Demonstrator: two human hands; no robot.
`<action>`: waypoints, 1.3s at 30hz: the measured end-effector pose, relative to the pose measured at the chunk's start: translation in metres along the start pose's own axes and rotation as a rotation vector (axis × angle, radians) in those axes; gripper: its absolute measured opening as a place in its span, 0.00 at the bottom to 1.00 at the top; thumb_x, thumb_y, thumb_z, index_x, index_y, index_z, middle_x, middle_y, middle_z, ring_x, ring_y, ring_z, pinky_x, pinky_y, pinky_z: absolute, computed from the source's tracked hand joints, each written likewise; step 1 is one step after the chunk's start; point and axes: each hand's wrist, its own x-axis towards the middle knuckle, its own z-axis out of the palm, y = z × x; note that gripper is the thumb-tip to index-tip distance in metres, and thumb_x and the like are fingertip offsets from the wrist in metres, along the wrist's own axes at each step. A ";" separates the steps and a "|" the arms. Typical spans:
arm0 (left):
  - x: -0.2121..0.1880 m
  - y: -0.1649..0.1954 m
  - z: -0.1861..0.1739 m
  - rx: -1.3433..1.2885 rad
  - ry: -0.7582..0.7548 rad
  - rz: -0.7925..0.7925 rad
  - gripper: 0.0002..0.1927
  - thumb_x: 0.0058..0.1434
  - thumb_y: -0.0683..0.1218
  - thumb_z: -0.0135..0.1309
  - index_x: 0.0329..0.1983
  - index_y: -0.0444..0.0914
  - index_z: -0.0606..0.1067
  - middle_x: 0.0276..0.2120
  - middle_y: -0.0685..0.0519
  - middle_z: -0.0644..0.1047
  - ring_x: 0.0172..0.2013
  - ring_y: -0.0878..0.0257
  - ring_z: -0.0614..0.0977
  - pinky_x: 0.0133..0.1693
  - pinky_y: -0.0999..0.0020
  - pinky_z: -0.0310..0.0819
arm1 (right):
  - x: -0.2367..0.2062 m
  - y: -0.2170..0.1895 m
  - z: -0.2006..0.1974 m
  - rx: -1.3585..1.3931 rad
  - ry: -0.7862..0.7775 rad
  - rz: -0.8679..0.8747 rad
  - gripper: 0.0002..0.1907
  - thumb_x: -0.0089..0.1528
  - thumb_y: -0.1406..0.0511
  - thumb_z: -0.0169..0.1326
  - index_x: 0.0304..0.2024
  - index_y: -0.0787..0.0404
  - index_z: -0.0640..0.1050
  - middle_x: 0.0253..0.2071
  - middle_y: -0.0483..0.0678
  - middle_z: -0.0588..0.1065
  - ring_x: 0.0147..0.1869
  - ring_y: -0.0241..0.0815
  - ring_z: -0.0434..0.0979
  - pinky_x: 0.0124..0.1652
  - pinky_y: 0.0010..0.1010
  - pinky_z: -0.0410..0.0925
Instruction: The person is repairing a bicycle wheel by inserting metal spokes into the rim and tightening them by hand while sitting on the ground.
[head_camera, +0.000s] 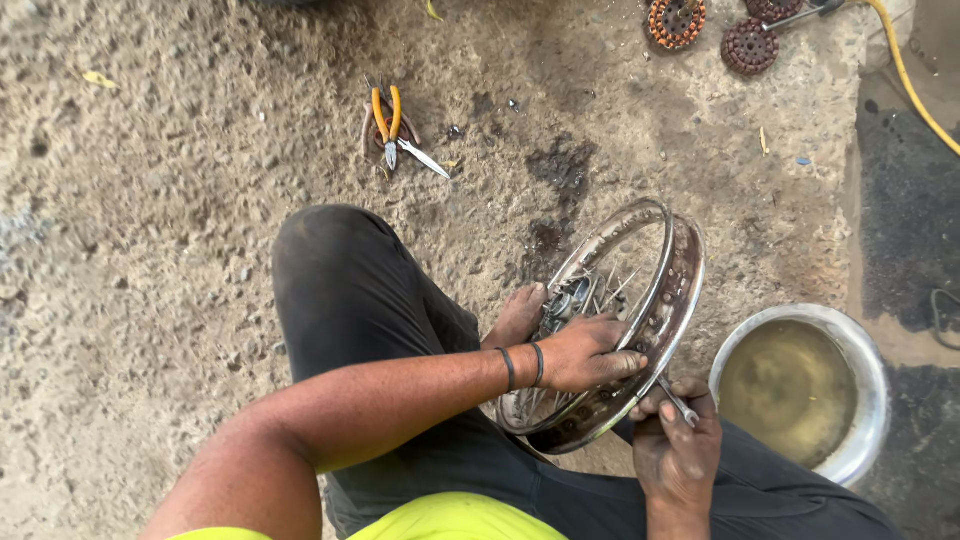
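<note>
A rusty spoked metal wheel rim (668, 268) stands upright on the ground between my knees, braced by my bare foot (518, 312). My left hand (590, 355) reaches across and grips the rim's near edge and spokes. My right hand (675, 445) sits just below the rim's lower right edge and holds a thin metal tool (679, 402) whose tip points at the rim. I wear dark trousers and two dark bands on my left wrist.
A metal bowl (865, 350) of murky water stands at the right. Orange-handled pliers (388, 120) and another hand tool lie on the rough concrete ahead. Two round rusty toothed parts (748, 46) and a yellow hose (915, 90) lie at the top right.
</note>
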 end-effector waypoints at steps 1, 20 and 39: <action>0.000 0.003 -0.002 0.044 -0.022 -0.047 0.24 0.71 0.60 0.46 0.55 0.38 0.77 0.51 0.44 0.78 0.58 0.44 0.73 0.62 0.45 0.62 | 0.000 0.000 0.003 0.001 0.022 -0.023 0.11 0.67 0.70 0.58 0.49 0.65 0.72 0.39 0.50 0.76 0.42 0.43 0.77 0.45 0.34 0.72; 0.012 0.080 -0.057 0.747 -0.206 -0.227 0.47 0.62 0.78 0.34 0.59 0.34 0.72 0.58 0.38 0.74 0.63 0.45 0.73 0.66 0.35 0.57 | 0.072 0.068 -0.028 -0.166 0.371 0.356 0.19 0.76 0.56 0.38 0.58 0.61 0.73 0.40 0.50 0.74 0.32 0.39 0.76 0.28 0.28 0.72; -0.059 0.091 -0.070 -0.061 0.343 -0.493 0.09 0.65 0.43 0.56 0.47 0.38 0.79 0.32 0.49 0.82 0.32 0.59 0.82 0.38 0.62 0.80 | 0.015 -0.009 0.030 -0.364 0.262 -0.235 0.06 0.69 0.69 0.57 0.46 0.67 0.78 0.41 0.47 0.77 0.48 0.35 0.77 0.53 0.24 0.69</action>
